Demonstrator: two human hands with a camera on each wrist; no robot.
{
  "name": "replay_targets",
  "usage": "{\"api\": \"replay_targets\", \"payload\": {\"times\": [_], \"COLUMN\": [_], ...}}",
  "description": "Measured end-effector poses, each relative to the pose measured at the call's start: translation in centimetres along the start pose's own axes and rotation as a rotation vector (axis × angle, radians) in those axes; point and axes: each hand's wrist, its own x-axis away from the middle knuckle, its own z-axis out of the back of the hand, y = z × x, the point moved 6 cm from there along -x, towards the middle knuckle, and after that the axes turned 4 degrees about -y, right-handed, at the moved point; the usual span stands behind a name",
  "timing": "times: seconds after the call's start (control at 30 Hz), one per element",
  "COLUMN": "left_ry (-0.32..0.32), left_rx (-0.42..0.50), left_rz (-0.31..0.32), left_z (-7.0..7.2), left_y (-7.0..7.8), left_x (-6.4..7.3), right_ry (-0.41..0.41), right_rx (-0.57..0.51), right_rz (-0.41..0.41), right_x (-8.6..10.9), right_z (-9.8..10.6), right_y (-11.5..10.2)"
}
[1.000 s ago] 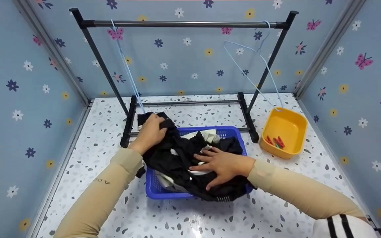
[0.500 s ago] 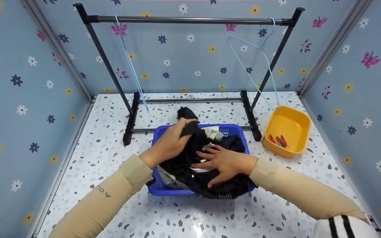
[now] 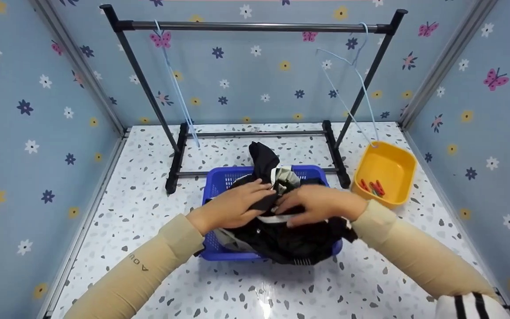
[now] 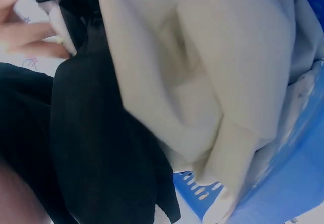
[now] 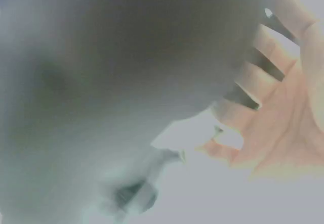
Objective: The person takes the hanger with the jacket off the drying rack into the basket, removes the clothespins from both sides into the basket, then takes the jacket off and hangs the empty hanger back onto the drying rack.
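Observation:
A heap of black clothing (image 3: 299, 243) with white trim fills a blue perforated basket (image 3: 233, 256) in the head view. My left hand (image 3: 237, 204) lies over the left of the heap, fingers stretched across the black cloth. From the right, my right hand (image 3: 321, 204) reaches over the heap with its fingers spread and slightly bent. The right wrist view shows that palm (image 5: 283, 118) beside a blurred dark cloth (image 5: 126, 57). In the left wrist view, a pale beige garment (image 4: 202, 72) bunches inside the basket beside black fabric (image 4: 106, 128). A black piece (image 3: 264, 157) sticks out past the basket's far rim.
Behind the basket stands a black clothes rack (image 3: 255, 26). Light-blue hangers hang at its left (image 3: 176, 84) and right (image 3: 363, 84) ends. A yellow tub (image 3: 390, 170) at the right holds several clothespins (image 3: 376, 188). Flower-patterned walls enclose the speckled floor.
My left hand has brought the black cloth rightward over the basket and loosened its grip. My right hand has lifted and shifted right from its flat press. The right hanger has swung slightly.

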Motion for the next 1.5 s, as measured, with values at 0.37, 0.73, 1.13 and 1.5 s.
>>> {"api": "replay_targets", "payload": {"times": [0.37,0.73,1.13,1.5], "left_ry": [-0.162,-0.277,-0.348,-0.212], "left_rx": [-0.119,-0.062,-0.112,0.032], "left_rz": [-0.001,0.069,0.071,0.111], "left_z": [-2.4,-4.4,-5.1,-3.8], "left_y": [0.1,0.3,0.7,-0.4], "left_x": [-0.1,-0.5,-0.4,-0.7], "right_ry": [0.35,0.278,0.315,0.57], "right_rx": [-0.227,-0.438,-0.423,-0.676], "right_rz": [-0.232,-0.583,-0.56,-0.376], "right_x": [-2.5,-8.2,-10.4,-7.1], "right_z": [6.0,4.2,3.1,6.8], "right_y": [6.8,12.6,14.0,12.3]}}
